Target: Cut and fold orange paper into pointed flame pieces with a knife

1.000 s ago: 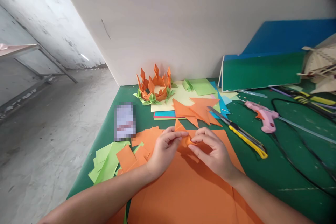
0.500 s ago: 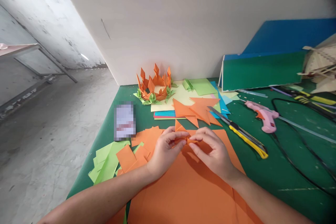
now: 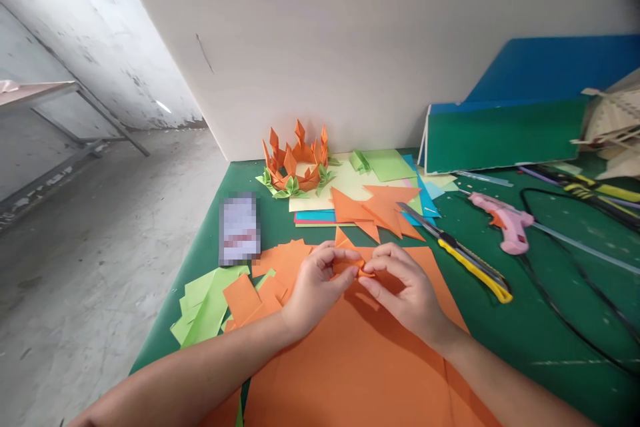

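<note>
Between my two hands is a small folded piece of orange paper [image 3: 367, 272], held above a large orange sheet [image 3: 365, 360]. My left hand [image 3: 325, 283] pinches its left side between thumb and fingers. From the right, my right hand [image 3: 403, 280] has its fingertips curled in on the other end of the fold. An orange paper point [image 3: 342, 238] shows just beyond my left fingers; I cannot tell whether it belongs to the held piece. Farther back stands an orange folded-paper crown [image 3: 295, 163] with pointed tips and green paper leaves round its base.
Left of my hands lie orange paper squares [image 3: 243, 299] and green paper pieces [image 3: 205, 300], with a blurred-out phone-like object [image 3: 240, 230] behind. Orange folded triangles [image 3: 383, 210] lie ahead. To the right are a yellow utility knife [image 3: 470, 263] and a corded pink glue gun [image 3: 507, 220].
My right fingertips have shifted slightly on the folded orange paper, and more of its edge shows between my hands. The whole view has moved a little.
</note>
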A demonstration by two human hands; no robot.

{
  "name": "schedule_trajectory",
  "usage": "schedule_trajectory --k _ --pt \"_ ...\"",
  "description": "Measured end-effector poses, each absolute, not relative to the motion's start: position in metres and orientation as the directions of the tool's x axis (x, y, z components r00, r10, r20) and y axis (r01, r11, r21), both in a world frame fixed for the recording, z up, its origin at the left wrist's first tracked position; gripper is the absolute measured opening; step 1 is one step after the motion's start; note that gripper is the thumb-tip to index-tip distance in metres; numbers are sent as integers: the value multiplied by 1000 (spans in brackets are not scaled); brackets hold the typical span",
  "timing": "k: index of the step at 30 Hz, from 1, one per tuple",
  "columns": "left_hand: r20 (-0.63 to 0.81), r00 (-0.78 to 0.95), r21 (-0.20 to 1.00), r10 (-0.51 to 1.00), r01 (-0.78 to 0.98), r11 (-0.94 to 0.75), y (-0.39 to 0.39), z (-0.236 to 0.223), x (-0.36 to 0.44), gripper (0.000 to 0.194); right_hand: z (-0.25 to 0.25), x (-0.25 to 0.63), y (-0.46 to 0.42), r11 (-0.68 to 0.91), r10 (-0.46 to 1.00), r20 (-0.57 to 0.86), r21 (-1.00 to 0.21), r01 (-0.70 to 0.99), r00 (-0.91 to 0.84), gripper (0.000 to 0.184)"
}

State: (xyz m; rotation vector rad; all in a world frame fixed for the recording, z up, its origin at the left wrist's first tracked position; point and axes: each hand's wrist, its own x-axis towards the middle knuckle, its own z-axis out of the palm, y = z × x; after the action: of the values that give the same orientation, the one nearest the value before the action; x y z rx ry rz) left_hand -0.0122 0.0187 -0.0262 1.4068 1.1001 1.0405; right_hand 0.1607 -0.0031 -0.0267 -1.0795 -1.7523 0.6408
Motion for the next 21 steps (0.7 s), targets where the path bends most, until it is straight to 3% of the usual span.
schedule_trajectory --k 9,21 --pt "-24 249 999 968 -30 32 16 -24 -11 17 -26 161 -4 451 891 432 -808 379 -138 8" --pt "23 243 1000 970 7 -26 16 -26 -10 17 -29 161 -4 469 878 461 -771 431 -129 8"
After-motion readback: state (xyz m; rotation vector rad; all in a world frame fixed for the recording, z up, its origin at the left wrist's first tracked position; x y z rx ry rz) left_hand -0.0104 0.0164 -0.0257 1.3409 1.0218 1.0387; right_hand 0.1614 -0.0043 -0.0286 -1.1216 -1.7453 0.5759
